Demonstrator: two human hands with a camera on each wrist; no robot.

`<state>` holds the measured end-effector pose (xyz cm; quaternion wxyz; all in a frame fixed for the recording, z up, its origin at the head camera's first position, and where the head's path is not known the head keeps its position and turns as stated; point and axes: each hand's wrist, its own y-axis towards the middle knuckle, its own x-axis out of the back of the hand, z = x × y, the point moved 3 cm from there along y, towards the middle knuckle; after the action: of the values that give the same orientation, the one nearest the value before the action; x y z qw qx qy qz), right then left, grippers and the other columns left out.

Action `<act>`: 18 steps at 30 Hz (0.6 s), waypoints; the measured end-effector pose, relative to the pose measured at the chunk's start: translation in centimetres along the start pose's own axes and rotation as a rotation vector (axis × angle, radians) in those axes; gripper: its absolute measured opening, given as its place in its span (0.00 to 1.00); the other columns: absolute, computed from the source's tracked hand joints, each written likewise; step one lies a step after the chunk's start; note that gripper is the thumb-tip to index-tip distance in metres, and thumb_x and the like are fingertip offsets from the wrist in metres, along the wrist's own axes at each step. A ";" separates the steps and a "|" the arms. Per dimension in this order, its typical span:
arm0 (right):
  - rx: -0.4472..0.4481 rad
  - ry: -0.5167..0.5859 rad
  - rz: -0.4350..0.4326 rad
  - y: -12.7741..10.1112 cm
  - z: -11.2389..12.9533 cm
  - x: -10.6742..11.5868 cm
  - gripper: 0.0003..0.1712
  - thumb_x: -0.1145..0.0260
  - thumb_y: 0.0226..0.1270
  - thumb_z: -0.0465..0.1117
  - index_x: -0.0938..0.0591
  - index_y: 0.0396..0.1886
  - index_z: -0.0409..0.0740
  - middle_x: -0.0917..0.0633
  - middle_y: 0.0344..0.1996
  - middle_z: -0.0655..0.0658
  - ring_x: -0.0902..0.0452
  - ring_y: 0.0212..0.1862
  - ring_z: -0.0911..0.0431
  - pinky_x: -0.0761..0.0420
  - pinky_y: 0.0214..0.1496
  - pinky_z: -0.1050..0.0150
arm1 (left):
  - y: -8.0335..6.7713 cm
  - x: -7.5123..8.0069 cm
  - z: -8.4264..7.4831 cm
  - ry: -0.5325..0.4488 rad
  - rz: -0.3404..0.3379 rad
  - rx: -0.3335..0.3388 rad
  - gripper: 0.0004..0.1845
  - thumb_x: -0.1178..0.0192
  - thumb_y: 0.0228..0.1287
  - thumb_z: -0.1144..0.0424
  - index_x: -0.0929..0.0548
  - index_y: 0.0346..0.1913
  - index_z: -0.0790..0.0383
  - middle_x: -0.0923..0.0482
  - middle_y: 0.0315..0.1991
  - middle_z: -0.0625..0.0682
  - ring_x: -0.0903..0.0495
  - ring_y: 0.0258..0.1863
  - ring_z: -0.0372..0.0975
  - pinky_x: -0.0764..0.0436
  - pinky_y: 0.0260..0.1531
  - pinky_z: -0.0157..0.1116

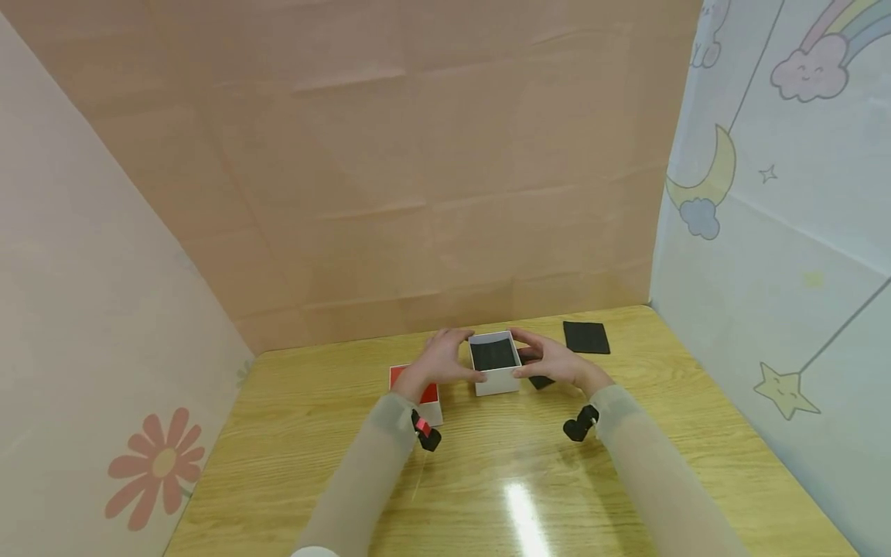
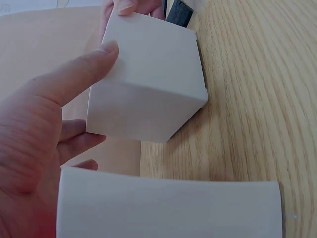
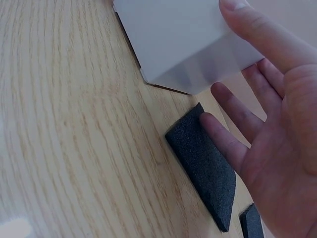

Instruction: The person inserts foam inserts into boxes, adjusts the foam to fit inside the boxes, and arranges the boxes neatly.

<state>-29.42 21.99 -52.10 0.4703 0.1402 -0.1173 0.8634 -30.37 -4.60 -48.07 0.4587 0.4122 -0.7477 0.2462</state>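
A small white box (image 1: 497,382) stands open-topped on the table, with a black foam pad (image 1: 494,354) inside. My left hand (image 1: 442,357) holds its left side, thumb at the near face and fingers toward the back. On the opposite side my right hand (image 1: 553,363) grips it the same way, its thumb on the near face in the right wrist view. Beneath the right hand's fingers lies a black foam piece (image 3: 205,163). A second white box with a red interior (image 1: 431,393) sits under my left wrist, partly hidden by it.
Another black foam square (image 1: 586,337) lies at the back right of the wooden table (image 1: 313,433). Brown paper (image 1: 445,193) stands as a wall behind the table, and pale printed sheets (image 1: 780,232) rise at both sides.
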 end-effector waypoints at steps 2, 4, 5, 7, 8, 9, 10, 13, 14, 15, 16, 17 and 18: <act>-0.001 0.000 -0.005 0.0 0.0 0.0 0.59 0.23 0.71 0.40 0.51 0.89 0.43 0.39 0.82 0.32 0.38 0.79 0.33 0.27 0.72 0.35 | 0.2 -0.1 0.0 0.012 0.003 -0.002 0.55 0.22 0.56 0.34 0.31 0.81 0.56 0.27 0.76 0.51 0.37 0.77 0.51 0.40 0.77 0.56; 0.001 0.000 -0.006 -0.1 0.1 0.0 0.59 0.23 0.71 0.39 0.51 0.89 0.44 0.39 0.83 0.33 0.38 0.79 0.33 0.27 0.73 0.35 | 0.3 -0.2 0.0 0.012 0.005 0.000 0.56 0.22 0.55 0.34 0.31 0.82 0.56 0.28 0.76 0.51 0.37 0.78 0.51 0.40 0.78 0.57; 0.004 -0.001 -0.006 0.0 0.1 0.0 0.59 0.23 0.71 0.39 0.51 0.89 0.44 0.39 0.83 0.33 0.38 0.79 0.33 0.27 0.72 0.35 | 0.3 -0.3 0.0 0.012 0.007 0.003 0.56 0.22 0.55 0.34 0.32 0.82 0.56 0.28 0.77 0.50 0.38 0.78 0.50 0.40 0.78 0.57; 0.007 -0.002 -0.003 0.0 0.0 0.0 0.58 0.23 0.72 0.39 0.51 0.89 0.43 0.40 0.83 0.33 0.38 0.79 0.33 0.27 0.72 0.35 | 0.4 -0.3 0.0 0.003 0.009 0.008 0.56 0.22 0.55 0.34 0.32 0.82 0.55 0.28 0.77 0.51 0.38 0.78 0.50 0.40 0.78 0.57; 0.009 -0.005 -0.002 0.0 0.0 0.0 0.58 0.24 0.72 0.39 0.51 0.89 0.43 0.40 0.83 0.32 0.38 0.79 0.32 0.27 0.72 0.36 | 0.4 -0.4 0.0 -0.007 0.008 0.012 0.56 0.22 0.55 0.34 0.32 0.82 0.55 0.28 0.77 0.51 0.38 0.78 0.50 0.40 0.78 0.56; 0.010 -0.006 0.000 0.0 0.0 0.0 0.58 0.24 0.72 0.39 0.52 0.89 0.43 0.41 0.83 0.32 0.38 0.79 0.32 0.27 0.72 0.36 | 0.4 -0.4 0.0 -0.017 0.008 0.016 0.56 0.22 0.55 0.35 0.32 0.82 0.55 0.28 0.76 0.51 0.37 0.78 0.50 0.40 0.78 0.56; 0.010 -0.009 0.001 0.1 0.1 0.0 0.58 0.24 0.72 0.39 0.52 0.89 0.42 0.41 0.83 0.32 0.38 0.79 0.32 0.26 0.72 0.36 | 0.4 -0.4 0.0 -0.026 0.006 0.020 0.55 0.21 0.55 0.35 0.31 0.82 0.55 0.28 0.76 0.51 0.37 0.77 0.50 0.39 0.77 0.56; 0.000 -0.009 0.000 0.1 0.3 0.0 0.59 0.23 0.71 0.40 0.51 0.89 0.43 0.40 0.83 0.32 0.38 0.79 0.32 0.26 0.72 0.36 | 0.4 -0.5 0.1 -0.052 0.000 0.027 0.55 0.20 0.54 0.37 0.30 0.81 0.56 0.27 0.75 0.52 0.34 0.76 0.49 0.34 0.75 0.55; -0.002 -0.010 -0.001 0.0 0.4 0.0 0.59 0.23 0.71 0.40 0.51 0.89 0.44 0.39 0.82 0.32 0.38 0.79 0.32 0.26 0.72 0.36 | 0.4 -0.6 0.1 -0.059 -0.003 0.026 0.55 0.20 0.54 0.37 0.30 0.81 0.57 0.27 0.75 0.52 0.33 0.75 0.49 0.32 0.75 0.55; -0.006 -0.013 -0.002 0.0 0.5 0.1 0.59 0.22 0.71 0.40 0.50 0.89 0.44 0.38 0.82 0.32 0.37 0.79 0.32 0.26 0.72 0.37 | 0.5 -0.6 0.1 -0.063 -0.006 0.026 0.55 0.20 0.54 0.37 0.30 0.81 0.57 0.27 0.75 0.52 0.32 0.74 0.49 0.31 0.74 0.54; -0.006 -0.027 -0.003 0.0 0.6 0.1 0.59 0.22 0.70 0.41 0.50 0.89 0.44 0.38 0.82 0.32 0.37 0.78 0.32 0.25 0.71 0.37 | 0.5 -0.6 0.1 -0.071 -0.008 0.026 0.55 0.20 0.54 0.37 0.29 0.80 0.57 0.26 0.75 0.52 0.32 0.74 0.49 0.30 0.73 0.54; -0.010 -0.038 -0.004 -0.1 0.7 0.2 0.59 0.21 0.70 0.42 0.49 0.89 0.45 0.37 0.81 0.32 0.36 0.78 0.32 0.25 0.71 0.37 | 0.5 -0.7 0.2 -0.073 -0.009 0.026 0.54 0.19 0.54 0.38 0.29 0.80 0.57 0.26 0.75 0.52 0.31 0.73 0.49 0.29 0.73 0.54; -0.011 -0.057 -0.003 -0.1 0.9 0.3 0.60 0.21 0.69 0.43 0.49 0.89 0.45 0.36 0.81 0.32 0.36 0.78 0.32 0.25 0.71 0.37 | 0.5 -0.7 0.1 -0.075 -0.011 0.027 0.54 0.19 0.54 0.37 0.29 0.80 0.57 0.26 0.75 0.52 0.31 0.73 0.49 0.30 0.73 0.54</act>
<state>-29.34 21.98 -51.13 0.4691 0.1620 -0.1353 0.8576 -30.67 -4.18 -48.73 0.4263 0.4311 -0.7587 0.2382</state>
